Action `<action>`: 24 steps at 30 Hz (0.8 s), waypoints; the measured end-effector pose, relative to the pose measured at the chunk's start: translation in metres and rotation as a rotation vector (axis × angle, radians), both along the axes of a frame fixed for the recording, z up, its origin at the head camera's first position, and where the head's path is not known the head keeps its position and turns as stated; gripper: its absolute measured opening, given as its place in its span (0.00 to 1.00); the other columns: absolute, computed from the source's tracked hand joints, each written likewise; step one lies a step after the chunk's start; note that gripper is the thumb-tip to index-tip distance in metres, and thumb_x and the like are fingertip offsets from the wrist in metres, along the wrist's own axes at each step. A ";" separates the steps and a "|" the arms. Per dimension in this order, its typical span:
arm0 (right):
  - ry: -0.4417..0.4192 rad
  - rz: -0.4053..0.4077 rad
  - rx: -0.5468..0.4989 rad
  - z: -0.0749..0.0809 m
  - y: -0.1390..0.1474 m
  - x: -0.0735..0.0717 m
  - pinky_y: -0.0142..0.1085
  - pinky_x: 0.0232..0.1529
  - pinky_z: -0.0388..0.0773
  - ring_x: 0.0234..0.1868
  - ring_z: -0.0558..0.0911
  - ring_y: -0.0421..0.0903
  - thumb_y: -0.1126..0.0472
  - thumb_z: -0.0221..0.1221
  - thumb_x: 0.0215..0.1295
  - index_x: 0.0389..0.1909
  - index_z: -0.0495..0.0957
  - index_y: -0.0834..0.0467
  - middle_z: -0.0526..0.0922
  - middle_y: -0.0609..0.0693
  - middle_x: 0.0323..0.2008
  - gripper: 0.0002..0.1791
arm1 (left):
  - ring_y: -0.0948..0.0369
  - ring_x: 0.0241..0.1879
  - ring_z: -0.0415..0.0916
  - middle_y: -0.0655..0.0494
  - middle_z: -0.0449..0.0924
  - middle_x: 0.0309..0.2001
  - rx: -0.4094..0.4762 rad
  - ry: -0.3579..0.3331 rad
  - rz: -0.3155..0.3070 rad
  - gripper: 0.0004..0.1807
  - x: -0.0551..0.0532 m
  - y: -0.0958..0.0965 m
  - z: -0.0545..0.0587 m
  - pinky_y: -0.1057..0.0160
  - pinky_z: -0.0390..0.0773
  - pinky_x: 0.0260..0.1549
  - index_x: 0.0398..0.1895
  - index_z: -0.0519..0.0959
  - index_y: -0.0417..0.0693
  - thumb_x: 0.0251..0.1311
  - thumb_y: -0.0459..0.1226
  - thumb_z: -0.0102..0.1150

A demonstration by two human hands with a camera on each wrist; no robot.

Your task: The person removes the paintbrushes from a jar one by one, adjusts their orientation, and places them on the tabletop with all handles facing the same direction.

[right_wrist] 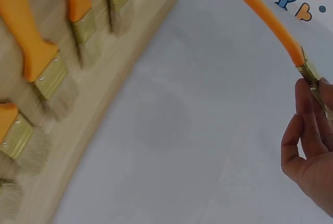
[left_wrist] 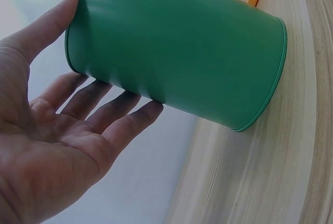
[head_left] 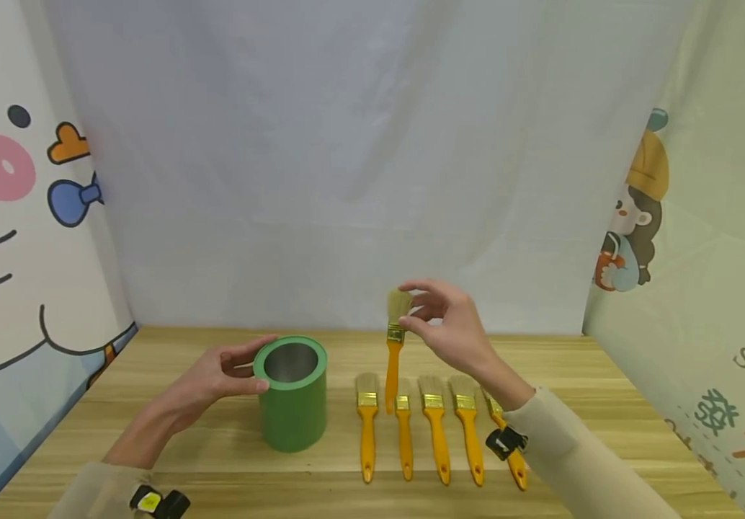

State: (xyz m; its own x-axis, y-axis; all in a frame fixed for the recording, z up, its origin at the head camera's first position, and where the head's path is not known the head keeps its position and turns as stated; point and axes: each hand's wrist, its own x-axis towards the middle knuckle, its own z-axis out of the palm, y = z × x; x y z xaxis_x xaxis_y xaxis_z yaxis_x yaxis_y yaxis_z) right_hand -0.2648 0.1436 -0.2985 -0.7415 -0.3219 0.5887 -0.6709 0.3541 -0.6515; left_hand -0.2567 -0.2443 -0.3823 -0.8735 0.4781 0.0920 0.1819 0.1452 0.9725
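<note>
A green can (head_left: 293, 418), hollow and without a lid, stands upright on the wooden table. My left hand (head_left: 213, 376) holds it near the top, with the thumb on the near side and the fingers on the far side; the left wrist view shows the fingertips on its green wall (left_wrist: 177, 41). My right hand (head_left: 449, 328) pinches a paintbrush (head_left: 393, 371) by its bristle end, above the table. Its orange handle (right_wrist: 268, 21) hangs downward, right of the can. Part of the bristles is hidden behind the fingers in the right wrist view.
Several more paintbrushes (head_left: 436, 429) lie in a row on the table (head_left: 171, 360), right of the can, bristles pointing away from me. The rightmost brush (head_left: 516, 461) is partly covered by my right wrist. A pale cloth (head_left: 346, 166) hangs behind the table, with printed panels either side.
</note>
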 end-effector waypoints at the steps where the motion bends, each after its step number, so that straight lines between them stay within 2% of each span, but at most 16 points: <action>1: -0.011 -0.010 0.006 -0.003 0.004 0.001 0.42 0.44 0.86 0.39 0.89 0.49 0.72 0.72 0.64 0.60 0.84 0.59 0.87 0.56 0.47 0.24 | 0.36 0.72 0.67 0.39 0.61 0.79 0.000 -0.001 -0.001 0.45 0.000 0.000 0.000 0.34 0.65 0.68 0.83 0.59 0.41 0.67 0.36 0.71; 13: -0.130 -0.065 0.033 -0.034 0.051 0.004 0.41 0.43 0.86 0.40 0.89 0.50 0.70 0.70 0.67 0.62 0.83 0.60 0.88 0.58 0.47 0.23 | 0.37 0.71 0.67 0.39 0.61 0.79 0.001 0.004 -0.007 0.44 0.000 -0.002 0.003 0.35 0.66 0.68 0.83 0.59 0.41 0.67 0.35 0.70; 19: -0.185 -0.063 0.041 -0.040 0.073 0.003 0.38 0.42 0.86 0.40 0.89 0.51 0.71 0.70 0.67 0.63 0.82 0.62 0.88 0.60 0.48 0.23 | 0.37 0.72 0.67 0.39 0.61 0.79 -0.001 0.002 -0.011 0.44 0.000 -0.002 0.003 0.35 0.67 0.68 0.83 0.59 0.41 0.68 0.34 0.69; 24: -0.225 -0.050 0.054 -0.041 0.095 0.003 0.39 0.41 0.87 0.40 0.89 0.50 0.73 0.68 0.68 0.64 0.80 0.65 0.88 0.62 0.47 0.23 | 0.36 0.73 0.64 0.39 0.61 0.79 0.001 -0.007 -0.015 0.44 0.000 -0.001 0.003 0.36 0.67 0.68 0.83 0.59 0.41 0.68 0.35 0.69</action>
